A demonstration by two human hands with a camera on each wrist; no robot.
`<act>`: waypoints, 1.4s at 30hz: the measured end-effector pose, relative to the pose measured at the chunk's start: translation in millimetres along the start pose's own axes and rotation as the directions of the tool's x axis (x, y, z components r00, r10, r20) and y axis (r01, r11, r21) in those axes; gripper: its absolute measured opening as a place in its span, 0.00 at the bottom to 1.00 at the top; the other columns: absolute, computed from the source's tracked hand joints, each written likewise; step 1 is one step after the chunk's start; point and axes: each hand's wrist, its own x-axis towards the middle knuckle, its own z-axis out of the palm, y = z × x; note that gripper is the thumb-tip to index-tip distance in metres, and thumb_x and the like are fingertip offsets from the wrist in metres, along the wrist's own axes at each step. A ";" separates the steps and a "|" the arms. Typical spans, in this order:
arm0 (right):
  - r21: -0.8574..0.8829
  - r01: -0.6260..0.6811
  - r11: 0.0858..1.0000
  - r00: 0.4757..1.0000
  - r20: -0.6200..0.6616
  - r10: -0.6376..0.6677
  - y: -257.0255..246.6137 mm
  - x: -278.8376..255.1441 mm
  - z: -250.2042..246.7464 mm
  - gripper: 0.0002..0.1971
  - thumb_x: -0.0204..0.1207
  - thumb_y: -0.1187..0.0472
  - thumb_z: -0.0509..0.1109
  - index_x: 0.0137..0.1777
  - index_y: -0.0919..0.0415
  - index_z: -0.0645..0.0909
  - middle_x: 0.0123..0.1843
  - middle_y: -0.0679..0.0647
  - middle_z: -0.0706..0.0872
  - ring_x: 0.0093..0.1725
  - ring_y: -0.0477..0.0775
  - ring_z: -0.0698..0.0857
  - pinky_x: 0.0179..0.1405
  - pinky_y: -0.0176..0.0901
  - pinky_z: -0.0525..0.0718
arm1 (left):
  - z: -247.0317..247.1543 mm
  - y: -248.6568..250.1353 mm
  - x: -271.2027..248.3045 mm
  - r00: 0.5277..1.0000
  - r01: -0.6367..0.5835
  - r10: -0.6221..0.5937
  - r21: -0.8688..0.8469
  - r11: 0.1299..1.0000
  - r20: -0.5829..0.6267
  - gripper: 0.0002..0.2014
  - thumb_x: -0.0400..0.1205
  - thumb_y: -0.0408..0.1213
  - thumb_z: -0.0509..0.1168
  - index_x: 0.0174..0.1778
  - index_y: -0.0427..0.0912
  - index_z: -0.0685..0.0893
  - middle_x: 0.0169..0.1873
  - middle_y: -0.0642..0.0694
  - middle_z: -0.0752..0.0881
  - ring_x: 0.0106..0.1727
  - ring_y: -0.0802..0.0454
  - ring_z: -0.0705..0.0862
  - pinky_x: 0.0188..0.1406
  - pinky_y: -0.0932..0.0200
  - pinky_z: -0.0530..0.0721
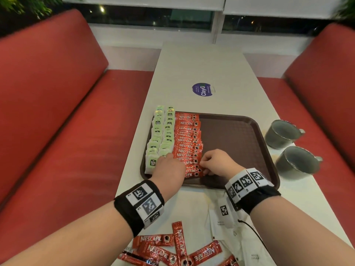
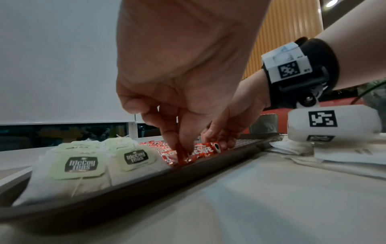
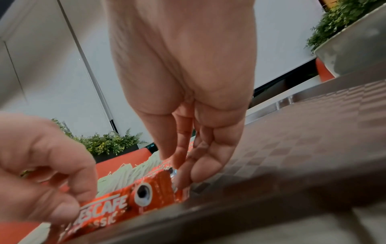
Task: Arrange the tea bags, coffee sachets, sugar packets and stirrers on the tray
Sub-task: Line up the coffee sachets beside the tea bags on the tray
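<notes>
A brown tray (image 1: 230, 143) holds two columns of green-tagged tea bags (image 1: 160, 135) on its left side. Beside them runs a column of red coffee sachets (image 1: 187, 139). Both hands are at the near end of that column on one coffee sachet (image 1: 192, 174). My left hand (image 1: 171, 164) pinches its left end, seen close in the left wrist view (image 2: 181, 156). My right hand (image 1: 206, 167) pinches its right end (image 3: 179, 175). The sachet (image 3: 129, 198) lies low against the tray's near rim (image 2: 146, 186).
Several loose coffee sachets (image 1: 172, 246) lie on the table's near edge, with white sugar packets (image 1: 224, 219) to their right under my right wrist. Two grey cups (image 1: 282, 133) (image 1: 297, 162) stand right of the tray. Red bench seats flank the table.
</notes>
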 end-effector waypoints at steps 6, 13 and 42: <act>-0.114 0.027 0.993 0.999 0.037 -0.023 -4.1 -6.6 2.8 0.04 0.74 0.58 0.75 0.40 0.56 0.85 0.41 0.52 0.88 0.41 0.49 0.87 0.47 0.43 0.87 | 7.5 -0.6 11.1 0.999 -0.021 0.023 0.038 0.999 -0.033 0.12 0.83 0.33 0.56 0.57 0.44 0.82 0.56 0.43 0.84 0.62 0.43 0.74 0.59 0.48 0.71; -0.236 0.054 0.970 0.988 -0.129 -0.087 -14.1 9.9 -0.6 0.15 0.81 0.59 0.63 0.67 0.59 0.78 0.68 0.58 0.75 0.63 0.58 0.79 0.61 0.45 0.77 | 10.8 -4.3 15.6 0.989 -0.038 0.048 0.073 0.997 -0.142 0.11 0.83 0.34 0.58 0.58 0.44 0.81 0.57 0.43 0.83 0.62 0.42 0.74 0.60 0.47 0.71; -0.706 0.473 0.527 0.881 0.370 -0.295 30.3 -159.5 73.2 0.14 0.77 0.57 0.64 0.61 0.48 0.78 0.57 0.46 0.78 0.60 0.53 0.73 0.60 0.52 0.66 | 80.2 -34.2 -130.1 0.986 -0.163 0.121 -0.471 0.867 -0.117 0.16 0.85 0.45 0.59 0.69 0.56 0.78 0.65 0.59 0.79 0.67 0.57 0.70 0.68 0.60 0.69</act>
